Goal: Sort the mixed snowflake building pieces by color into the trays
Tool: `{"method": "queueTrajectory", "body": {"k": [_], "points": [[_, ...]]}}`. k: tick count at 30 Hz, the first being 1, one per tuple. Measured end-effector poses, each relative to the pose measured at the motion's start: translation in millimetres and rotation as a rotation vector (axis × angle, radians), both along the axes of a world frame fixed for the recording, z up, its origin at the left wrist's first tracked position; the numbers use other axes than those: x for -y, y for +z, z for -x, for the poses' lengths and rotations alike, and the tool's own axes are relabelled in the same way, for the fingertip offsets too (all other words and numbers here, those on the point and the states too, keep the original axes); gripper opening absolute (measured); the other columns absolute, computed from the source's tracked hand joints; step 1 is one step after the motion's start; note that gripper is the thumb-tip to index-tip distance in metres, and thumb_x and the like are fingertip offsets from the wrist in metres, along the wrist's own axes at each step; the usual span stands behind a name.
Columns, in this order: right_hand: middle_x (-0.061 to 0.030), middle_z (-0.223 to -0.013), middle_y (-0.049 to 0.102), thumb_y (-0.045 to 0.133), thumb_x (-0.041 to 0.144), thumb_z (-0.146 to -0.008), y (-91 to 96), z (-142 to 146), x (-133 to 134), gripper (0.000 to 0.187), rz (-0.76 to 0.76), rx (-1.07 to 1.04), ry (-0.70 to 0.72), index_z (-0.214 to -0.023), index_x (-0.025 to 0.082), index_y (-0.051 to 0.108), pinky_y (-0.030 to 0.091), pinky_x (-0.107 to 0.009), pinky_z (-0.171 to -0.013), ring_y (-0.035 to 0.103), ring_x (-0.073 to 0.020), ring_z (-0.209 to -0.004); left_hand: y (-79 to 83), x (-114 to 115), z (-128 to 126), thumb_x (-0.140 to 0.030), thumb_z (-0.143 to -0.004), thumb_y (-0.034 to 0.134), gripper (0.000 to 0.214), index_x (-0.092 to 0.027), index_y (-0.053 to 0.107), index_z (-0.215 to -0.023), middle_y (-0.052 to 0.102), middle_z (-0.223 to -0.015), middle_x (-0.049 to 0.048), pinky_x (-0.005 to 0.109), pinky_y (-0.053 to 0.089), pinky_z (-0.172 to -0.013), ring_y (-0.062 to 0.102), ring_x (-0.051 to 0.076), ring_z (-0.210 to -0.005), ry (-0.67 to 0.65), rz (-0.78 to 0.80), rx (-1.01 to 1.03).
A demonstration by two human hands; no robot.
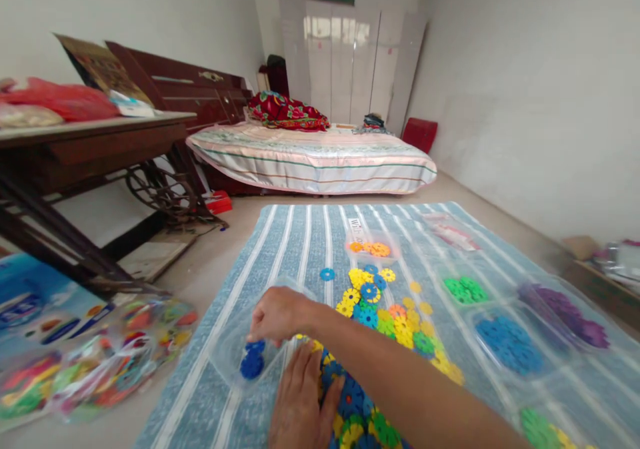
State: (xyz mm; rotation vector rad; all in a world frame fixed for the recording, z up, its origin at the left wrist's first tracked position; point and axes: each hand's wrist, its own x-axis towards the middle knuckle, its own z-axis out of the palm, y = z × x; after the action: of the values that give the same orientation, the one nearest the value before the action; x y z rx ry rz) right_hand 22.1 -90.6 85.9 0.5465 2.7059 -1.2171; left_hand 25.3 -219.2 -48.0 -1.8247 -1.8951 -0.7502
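Observation:
My right hand [278,315] reaches across from the right, fingers curled in a pinch at the mouth of a clear plastic bag [227,342]. A blue snowflake disc [255,347] sits right at its fingertips, above more blue discs [251,366] inside the bag. My left hand [300,402] lies flat with fingers stretched out, on the bag's near edge and beside the pile. A loose pile of mixed coloured discs [390,319] spreads over the striped blue mat [295,242] just right of both hands.
Clear bags on the mat hold sorted discs: orange [371,249], green [465,290], blue [507,345], purple [567,312]. A lone blue disc [327,274] lies apart. Bagged toys [100,362] lie on the floor left. A treadle table [95,149] and a bed [310,155] stand behind.

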Motion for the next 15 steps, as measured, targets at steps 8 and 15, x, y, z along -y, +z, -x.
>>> {"method": "queueTrajectory", "body": {"k": [8, 15], "points": [[-0.0011, -0.083, 0.07, 0.052, 0.036, -0.078, 5.5, -59, -66, 0.024, -0.405, -0.162, -0.302, -0.08, 0.019, 0.07, 0.039, -0.019, -0.059, 0.061, -0.0136, -0.079, 9.5, -39, 4, -0.043, -0.082, 0.047, 0.034, -0.018, 0.056, -0.104, 0.064, -0.106, 0.0129, 0.041, 0.052, -0.081, 0.061, 0.026, -0.098, -0.033, -0.03, 0.047], [-0.0098, -0.102, 0.068, 0.044, 0.026, -0.083, 2.0, -190, -165, 0.028, -0.7, 0.278, -0.908, -0.098, 0.02, 0.067, 0.042, -0.024, -0.069, 0.061, -0.0205, -0.094, 15.2, -109, -3, -0.046, -0.082, 0.043, 0.044, -0.014, 0.057, -0.109, 0.054, -0.124, 0.0162, 0.046, 0.044, -0.093, 0.05, 0.029, -0.116, 0.108, 0.14, 0.109]]}}
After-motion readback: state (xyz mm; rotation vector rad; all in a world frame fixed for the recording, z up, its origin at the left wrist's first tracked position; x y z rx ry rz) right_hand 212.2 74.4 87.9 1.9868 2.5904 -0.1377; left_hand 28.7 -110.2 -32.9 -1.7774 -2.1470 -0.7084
